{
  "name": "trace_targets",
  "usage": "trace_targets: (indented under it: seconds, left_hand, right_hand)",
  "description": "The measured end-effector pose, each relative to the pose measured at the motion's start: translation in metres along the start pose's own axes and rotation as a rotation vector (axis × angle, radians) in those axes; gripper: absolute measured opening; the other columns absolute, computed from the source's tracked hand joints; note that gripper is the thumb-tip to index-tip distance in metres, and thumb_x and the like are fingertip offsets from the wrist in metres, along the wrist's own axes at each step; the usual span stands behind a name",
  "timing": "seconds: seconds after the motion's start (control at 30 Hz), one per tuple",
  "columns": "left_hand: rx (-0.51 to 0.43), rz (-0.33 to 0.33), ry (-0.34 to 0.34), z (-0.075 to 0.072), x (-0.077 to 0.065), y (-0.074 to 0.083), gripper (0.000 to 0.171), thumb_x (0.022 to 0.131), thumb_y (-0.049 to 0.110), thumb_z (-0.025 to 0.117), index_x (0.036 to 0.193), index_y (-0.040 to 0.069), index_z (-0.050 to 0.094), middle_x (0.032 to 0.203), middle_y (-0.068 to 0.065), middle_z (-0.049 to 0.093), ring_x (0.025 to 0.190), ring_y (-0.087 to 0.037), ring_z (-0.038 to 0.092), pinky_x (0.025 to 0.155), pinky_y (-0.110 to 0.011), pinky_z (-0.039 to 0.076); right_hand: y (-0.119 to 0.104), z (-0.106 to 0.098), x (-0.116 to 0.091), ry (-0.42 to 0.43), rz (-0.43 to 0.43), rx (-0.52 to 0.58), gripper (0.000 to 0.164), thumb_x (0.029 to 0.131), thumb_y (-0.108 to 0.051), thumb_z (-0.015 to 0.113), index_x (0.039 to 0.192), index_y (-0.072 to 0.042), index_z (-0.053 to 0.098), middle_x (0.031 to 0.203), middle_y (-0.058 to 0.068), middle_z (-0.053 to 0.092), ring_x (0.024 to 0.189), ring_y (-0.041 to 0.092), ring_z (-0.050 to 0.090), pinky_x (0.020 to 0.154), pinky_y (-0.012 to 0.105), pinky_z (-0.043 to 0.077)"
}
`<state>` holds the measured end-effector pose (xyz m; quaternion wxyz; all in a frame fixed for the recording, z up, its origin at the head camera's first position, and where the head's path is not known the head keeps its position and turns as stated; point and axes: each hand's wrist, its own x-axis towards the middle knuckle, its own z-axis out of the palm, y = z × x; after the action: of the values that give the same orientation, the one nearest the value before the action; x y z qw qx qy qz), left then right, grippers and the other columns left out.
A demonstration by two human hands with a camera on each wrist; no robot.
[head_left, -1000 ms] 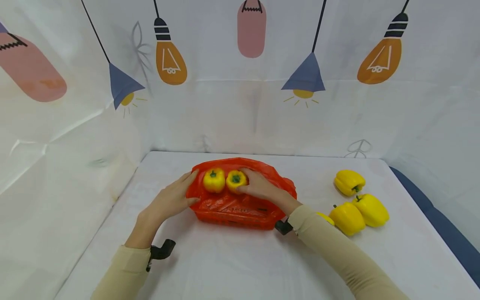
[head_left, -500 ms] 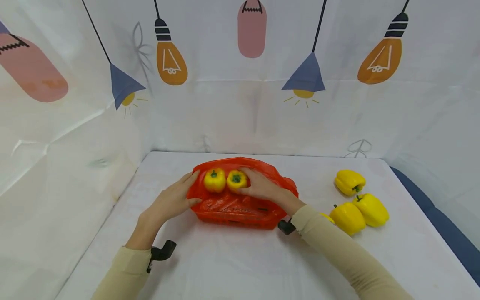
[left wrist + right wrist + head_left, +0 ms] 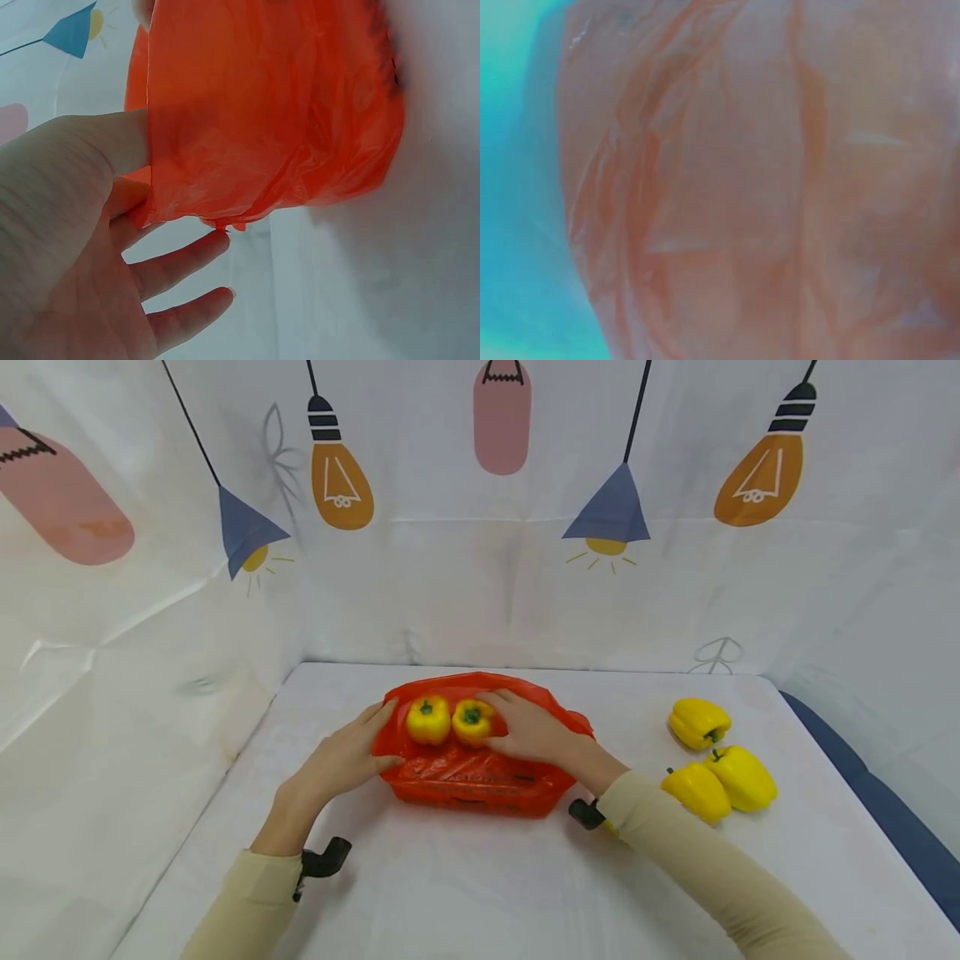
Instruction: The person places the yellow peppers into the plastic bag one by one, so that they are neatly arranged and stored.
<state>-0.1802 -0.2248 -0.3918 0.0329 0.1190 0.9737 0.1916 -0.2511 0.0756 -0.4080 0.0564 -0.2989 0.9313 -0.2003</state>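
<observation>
A red plastic bag (image 3: 457, 789) lies on the table, its mouth spread. Two yellow bell peppers rest in it: a left pepper (image 3: 428, 720) and a right pepper (image 3: 467, 723). My left hand (image 3: 341, 756) is at the bag's left edge with fingers spread. In the left wrist view, part of that hand goes behind the bag's rim (image 3: 150, 97), while other fingers (image 3: 184, 266) stretch out straight outside. My right hand (image 3: 532, 727) reaches over the bag's right side, fingers and thumb parted around the right pepper's right side. Only blurred red plastic fills the right wrist view.
More yellow bell peppers sit at the right of the white table (image 3: 465, 885): a back pepper (image 3: 699, 724), a right-hand pepper (image 3: 742, 778) and a nearer pepper (image 3: 697, 792). A bit of yellow (image 3: 611, 828) shows beside the right sleeve (image 3: 712, 860). A printed white curtain (image 3: 465, 593) stands behind.
My right hand has drawn slightly to the right, its thumb coming away from the right pepper, which stays in place. The right sleeve now covers more of the nearer peppers. My left hand is still.
</observation>
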Motion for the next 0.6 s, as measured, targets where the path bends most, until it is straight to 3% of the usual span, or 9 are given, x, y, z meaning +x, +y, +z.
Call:
trace_targets:
  seconds: [0.37, 0.6]
  left_hand:
    - [-0.002, -0.008, -0.002, 0.001, 0.0, 0.0, 0.092, 0.089, 0.036, 0.073, 0.16, 0.018, 0.018, 0.163, -0.017, 0.026, 0.144, -0.044, 0.037, 0.108, -0.07, 0.036]
    - [0.002, -0.006, 0.001, 0.001, 0.0, 0.0, 0.092, 0.089, 0.035, 0.073, 0.16, 0.017, 0.019, 0.163, -0.017, 0.027, 0.143, -0.044, 0.038, 0.108, -0.069, 0.037]
  right_hand:
    - [-0.001, -0.016, -0.017, -0.038, -0.055, -0.006, 0.067, 0.093, -0.036, 0.064, 0.154, -0.028, 0.035, 0.157, -0.006, 0.039, 0.142, 0.018, 0.043, 0.112, 0.05, 0.044]
    - [0.001, -0.026, -0.025, -0.063, -0.096, 0.002, 0.067, 0.094, -0.033, 0.064, 0.154, -0.024, 0.036, 0.157, -0.005, 0.04, 0.144, 0.019, 0.039, 0.114, 0.049, 0.043]
